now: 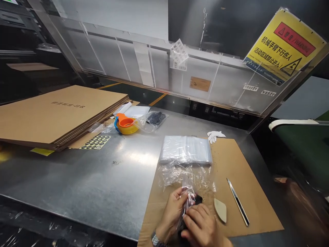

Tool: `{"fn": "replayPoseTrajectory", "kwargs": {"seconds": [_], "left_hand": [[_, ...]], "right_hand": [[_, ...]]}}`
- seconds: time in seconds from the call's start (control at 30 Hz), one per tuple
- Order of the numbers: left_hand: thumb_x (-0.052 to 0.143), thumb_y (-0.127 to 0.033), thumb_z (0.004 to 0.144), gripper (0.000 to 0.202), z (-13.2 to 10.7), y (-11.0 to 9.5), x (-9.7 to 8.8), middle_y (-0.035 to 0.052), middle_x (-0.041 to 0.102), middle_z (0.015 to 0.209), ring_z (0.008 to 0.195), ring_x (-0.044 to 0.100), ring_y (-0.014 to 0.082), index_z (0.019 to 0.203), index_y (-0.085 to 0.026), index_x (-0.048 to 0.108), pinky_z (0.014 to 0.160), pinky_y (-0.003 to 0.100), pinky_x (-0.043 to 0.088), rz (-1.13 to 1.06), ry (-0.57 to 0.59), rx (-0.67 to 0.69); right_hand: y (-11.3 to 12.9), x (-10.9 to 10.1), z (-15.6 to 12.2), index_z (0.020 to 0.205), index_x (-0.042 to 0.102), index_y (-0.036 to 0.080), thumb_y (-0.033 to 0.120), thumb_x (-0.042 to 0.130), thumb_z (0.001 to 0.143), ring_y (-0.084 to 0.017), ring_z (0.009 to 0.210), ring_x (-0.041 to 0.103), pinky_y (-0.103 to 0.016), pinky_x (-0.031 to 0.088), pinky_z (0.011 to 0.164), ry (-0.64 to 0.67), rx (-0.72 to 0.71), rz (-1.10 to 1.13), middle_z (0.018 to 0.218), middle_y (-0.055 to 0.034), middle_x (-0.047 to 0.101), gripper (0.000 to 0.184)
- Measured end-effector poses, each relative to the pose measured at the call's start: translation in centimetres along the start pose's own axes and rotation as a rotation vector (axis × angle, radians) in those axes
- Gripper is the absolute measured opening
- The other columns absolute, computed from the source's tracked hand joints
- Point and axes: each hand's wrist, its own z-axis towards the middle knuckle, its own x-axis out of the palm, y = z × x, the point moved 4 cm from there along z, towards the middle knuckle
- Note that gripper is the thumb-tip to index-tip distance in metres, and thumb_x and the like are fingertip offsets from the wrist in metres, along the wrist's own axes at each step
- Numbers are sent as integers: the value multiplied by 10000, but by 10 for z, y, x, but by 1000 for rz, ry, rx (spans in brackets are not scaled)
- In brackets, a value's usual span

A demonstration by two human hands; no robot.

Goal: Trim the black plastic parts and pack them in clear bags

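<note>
Fingers of the left hand (172, 210) and right hand (202, 222) grip a clear plastic bag (189, 192); the black item (198, 199) there is mostly covered, its form indeterminable.

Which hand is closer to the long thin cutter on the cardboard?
The right hand. It's to the left of the cutter, with a beige piece between them; the left hand is farther left.

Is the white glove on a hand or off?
Off: the glove lies at the cardboard's far edge, while the left hand and right hand are both bare.
</note>
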Motion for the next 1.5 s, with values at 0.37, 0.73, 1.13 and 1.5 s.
{"fn": "replayPoseTrajectory", "kwargs": {"seconds": [0.37, 0.73, 1.13, 1.5], "left_hand": [[653, -363, 746, 370, -56, 7, -13, 128, 720, 714, 422, 608, 119, 976, -74, 640, 292, 127, 327, 65, 524, -298], [520, -484, 807, 450, -58, 12, -21, 163, 715, 640, 318, 554, 120, 896, -61, 645, 243, 143, 233, 107, 612, -435], [584, -451, 771, 302, -69, -34, -5, -8, 566, 622, 625, 508, 118, 755, -153, 625, 627, 225, 408, 609, 94, 144], [576, -303, 794, 137, -74, -25, -10, 36, 566, 724, 692, 523, 173, 763, -170, 580, 626, 287, 423, 952, -216, 552]], "right_hand": [[-31, 1, -25, 1131, 588, 204, 393, 686, 717, -178, 942, 582, -306, 422, 838, 196, 1208, 1370, 1016, -54, 650, 465], [-28, 3, -27, 632, 555, 131, 444, 733, 655, -67, 510, 396, -207, 275, 499, 253, 1244, 1337, 548, 35, 498, 360], [-12, -13, -18, 703, 534, 159, 389, 615, 786, -93, 605, 403, -217, 310, 565, 100, 1159, 965, 635, 34, 469, 257], [-8, -13, -11, 668, 422, 199, 316, 525, 843, -111, 595, 419, -230, 352, 560, 2, 1041, 526, 632, 31, 429, 235]]}}
